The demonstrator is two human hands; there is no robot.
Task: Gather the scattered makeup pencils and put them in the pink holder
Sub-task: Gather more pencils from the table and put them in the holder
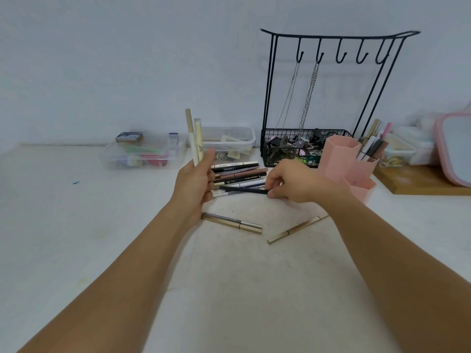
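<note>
Pinching a black pencil (243, 190) off the pile, right hand (293, 184); left hand (195, 186) gripping two upright cream pencils (195, 138).

The left hand (196, 184) hides the near ends of two upright cream pencils (195, 138); beyond its fingers, the clear plastic box (142, 154) blurs.

wire jewelry rack (331, 98) | clear plastic boxes (142, 154) | pink-framed mirror (456, 146) | wooden board (418, 180)

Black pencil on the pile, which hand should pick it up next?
Right. The right hand already pinches the black pencil at its end, beside the pink holder; the left hand is holding two cream pencils upright.
</note>
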